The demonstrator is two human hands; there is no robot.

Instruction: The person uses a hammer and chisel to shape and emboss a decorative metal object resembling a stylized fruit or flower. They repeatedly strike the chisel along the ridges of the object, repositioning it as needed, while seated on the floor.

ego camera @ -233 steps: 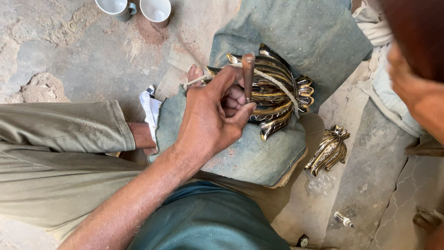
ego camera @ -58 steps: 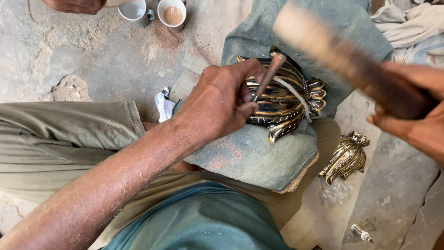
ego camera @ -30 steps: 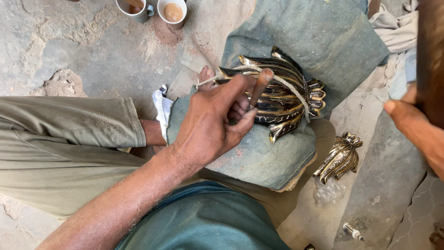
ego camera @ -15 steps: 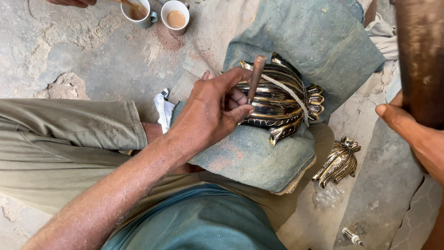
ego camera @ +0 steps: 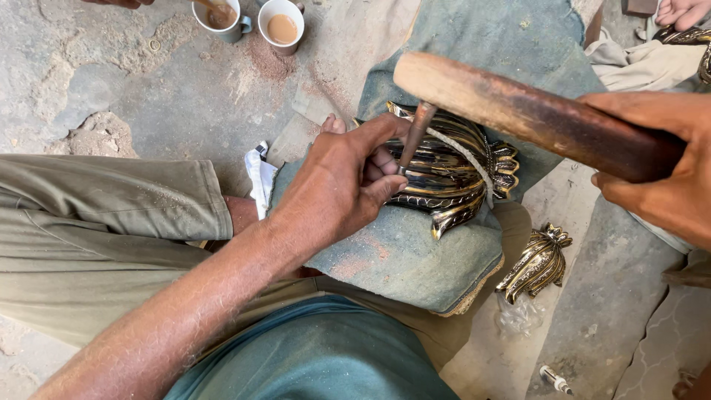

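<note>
Left hand (ego camera: 337,189) pinches a thin metal punch (ego camera: 412,137) and stands its tip on the shiny ribbed metal piece (ego camera: 452,178). That piece lies on a blue-grey cushion (ego camera: 415,259) at the middle. Right hand (ego camera: 663,170), at 3 o'clock, grips a wooden mallet (ego camera: 518,111) whose head seems to touch the punch top. Another ribbed piece (ego camera: 537,263) lies at 4 o'clock. Two cups (ego camera: 255,18) stand at 11 o'clock.

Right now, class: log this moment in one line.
left hand: holds punch on brass leaf casting | right hand: grips wooden mallet touching punch top | casting on cushion
</note>
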